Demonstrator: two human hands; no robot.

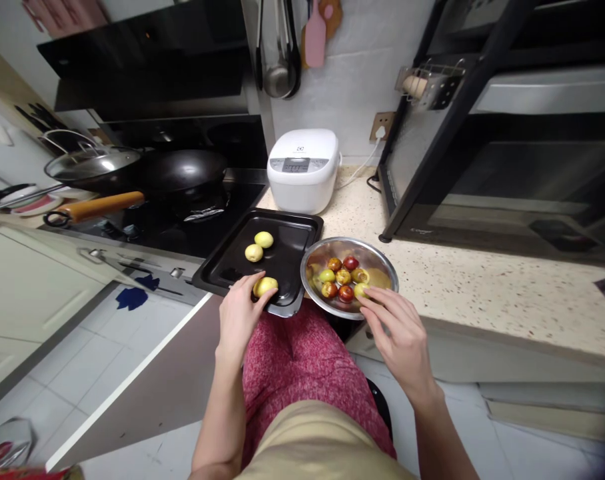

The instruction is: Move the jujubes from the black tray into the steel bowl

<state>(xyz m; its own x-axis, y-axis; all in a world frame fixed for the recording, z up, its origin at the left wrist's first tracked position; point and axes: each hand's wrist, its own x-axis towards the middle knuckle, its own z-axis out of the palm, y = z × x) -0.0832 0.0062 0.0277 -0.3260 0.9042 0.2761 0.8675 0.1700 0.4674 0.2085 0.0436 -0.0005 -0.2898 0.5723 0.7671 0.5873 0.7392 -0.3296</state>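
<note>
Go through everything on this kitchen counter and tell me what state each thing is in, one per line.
Baking tray: on the counter edge, holding three yellow-green fruits.
Steel bowl: beside the tray, part full of mixed red and green fruits.
Left hand: fingers on a yellow-green fruit in the tray.
Right hand: fingertips on a fruit at the bowl's rim.
Rice cooker: lid shut.
Wok: on the stove.

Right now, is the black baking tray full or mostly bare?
Mostly bare. The baking tray holds only three yellow-green fruits: two near its middle, one at the front edge under the left hand.
</note>
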